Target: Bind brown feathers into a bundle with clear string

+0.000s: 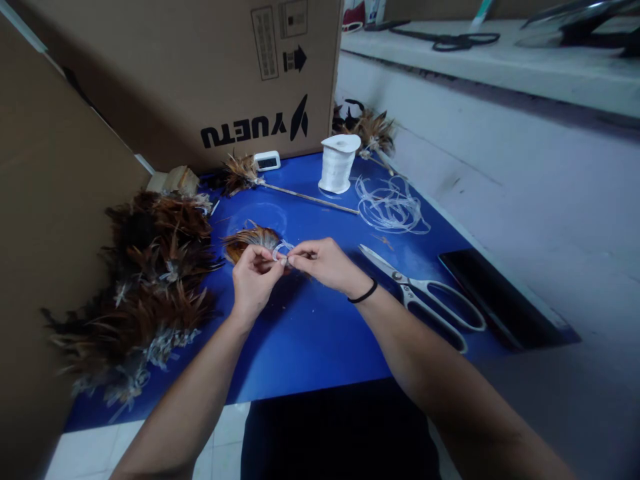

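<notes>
Cardboard (175, 73) beyond the feather bunch (251, 237) reads "YUETU" upside down.

There are two hands (251, 280) (330, 265), one spool (337, 168), one ribbon tangle (391, 208) and one wristband (365, 296).

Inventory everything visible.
Feather heaps: two, brown, left, rear
Feather bundle: one, brown, centre
Feathered stick: one, brown, rear
Cylindrical spool: one, white, rear
Tangled strands: uncounted, whitish, right
Metal scissors: one, silver, right
Loop-handled scissors: one, black, ledge
Glossy slab: one, black, right
Screened device: one, white, rear
Blocky pieces: uncounted, tan, rear
Cardboard panels: two, brown, rear, left
Tabletop: one, blue, centre
Blurred items: uncounted, ledge
Wristband: one, black, right wrist
Left hand, right hand: two, centre
</notes>
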`<control>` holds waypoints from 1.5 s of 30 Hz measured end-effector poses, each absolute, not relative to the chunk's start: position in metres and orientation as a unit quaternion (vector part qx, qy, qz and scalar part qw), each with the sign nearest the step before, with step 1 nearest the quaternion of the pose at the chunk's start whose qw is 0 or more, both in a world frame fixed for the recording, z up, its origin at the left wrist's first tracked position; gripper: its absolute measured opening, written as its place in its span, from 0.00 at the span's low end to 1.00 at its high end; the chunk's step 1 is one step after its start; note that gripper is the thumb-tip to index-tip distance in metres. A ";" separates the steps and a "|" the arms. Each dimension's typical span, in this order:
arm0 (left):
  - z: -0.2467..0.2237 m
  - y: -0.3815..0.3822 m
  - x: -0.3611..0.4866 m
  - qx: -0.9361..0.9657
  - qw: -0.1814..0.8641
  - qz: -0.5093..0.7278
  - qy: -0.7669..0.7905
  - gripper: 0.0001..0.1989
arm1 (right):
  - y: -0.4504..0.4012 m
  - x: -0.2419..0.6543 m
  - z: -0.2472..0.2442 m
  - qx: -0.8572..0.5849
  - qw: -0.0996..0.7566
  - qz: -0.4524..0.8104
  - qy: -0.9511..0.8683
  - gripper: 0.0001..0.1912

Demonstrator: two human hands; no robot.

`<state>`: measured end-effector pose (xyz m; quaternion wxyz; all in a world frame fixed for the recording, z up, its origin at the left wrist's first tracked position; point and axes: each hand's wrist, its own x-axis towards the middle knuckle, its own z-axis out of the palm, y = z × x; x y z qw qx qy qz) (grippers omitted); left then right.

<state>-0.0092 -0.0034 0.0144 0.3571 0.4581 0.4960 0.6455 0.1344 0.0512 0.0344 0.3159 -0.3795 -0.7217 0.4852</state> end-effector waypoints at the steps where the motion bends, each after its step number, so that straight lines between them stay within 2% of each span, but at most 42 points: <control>1: 0.015 -0.004 -0.009 0.457 0.357 0.645 0.498 0.14 | 0.051 0.134 0.036 -0.384 0.312 0.499 -0.711 0.10; 7: 0.016 -0.005 -0.006 0.459 0.352 0.649 0.494 0.14 | 0.048 0.133 0.041 -0.392 0.311 0.596 -0.628 0.11; 15: 0.016 -0.006 -0.006 0.459 0.344 0.655 0.492 0.15 | 0.047 0.133 0.040 -0.386 0.352 0.562 -0.641 0.09; 27: 0.011 -0.002 -0.007 0.419 0.343 0.676 0.500 0.14 | 0.038 0.132 0.040 -0.337 0.420 0.300 -0.787 0.06; 38: 0.013 -0.002 -0.005 0.322 0.417 0.684 0.505 0.16 | 0.040 0.132 0.028 -0.224 0.363 -0.059 -0.902 0.13; 45: 0.015 -0.001 -0.005 0.267 0.445 0.680 0.518 0.17 | 0.039 0.131 0.034 -0.152 0.348 -0.121 -0.917 0.15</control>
